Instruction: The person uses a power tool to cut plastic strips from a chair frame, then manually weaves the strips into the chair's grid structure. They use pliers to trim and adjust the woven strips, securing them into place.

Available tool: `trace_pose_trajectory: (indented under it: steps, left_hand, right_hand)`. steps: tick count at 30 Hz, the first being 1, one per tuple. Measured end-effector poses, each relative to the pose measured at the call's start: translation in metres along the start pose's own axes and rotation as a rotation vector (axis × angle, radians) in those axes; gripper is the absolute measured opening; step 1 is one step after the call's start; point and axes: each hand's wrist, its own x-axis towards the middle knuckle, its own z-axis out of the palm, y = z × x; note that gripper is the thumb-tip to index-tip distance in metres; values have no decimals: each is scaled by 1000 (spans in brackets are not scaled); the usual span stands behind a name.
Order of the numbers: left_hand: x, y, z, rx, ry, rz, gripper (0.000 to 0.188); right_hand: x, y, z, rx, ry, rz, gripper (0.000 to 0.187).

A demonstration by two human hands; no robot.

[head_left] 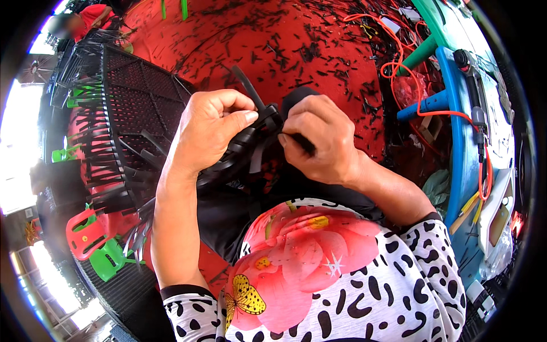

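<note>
My left hand (208,128) is closed, thumb and forefinger pinched at the edge of a black woven piece (245,139) made of flat strips. A loose strip end (247,85) sticks up and away just past those fingers. My right hand (322,137) is curled into a fist beside it, close to the dark bundled end (272,117) of the weave. Something black shows between its fingers, probably a strip, but the fist hides most of it. Another grey-black strip (257,158) hangs down between the two hands. The woven piece lies over my lap.
To the left stands a large black woven panel (142,85) with loose strips. Red and green small chairs (88,232) are beyond it. Black scraps litter the red floor (250,34). At right, a blue table (456,131) bears a black hand tool (472,80) with an orange hose (399,62).
</note>
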Motion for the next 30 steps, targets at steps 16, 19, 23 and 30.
trace_pose_trajectory:
  steps: [16, 19, 23, 30]
  left_hand:
    - [0, 0, 2, -137, 8, -7, 32]
    - [-2, 4, 4, -141, 75, 34, 48]
    - [-6, 12, 6, -46, 123, -5, 58]
    - [-3, 5, 5, -71, 128, 64, 53]
  right_hand:
    - [9, -6, -5, -36, -88, 54, 33]
    - [21, -16, -2, -120, -134, 70, 44]
    - [13, -18, -6, -13, -130, 103, 51]
    - [13, -20, -4, 171, -139, 350, 48]
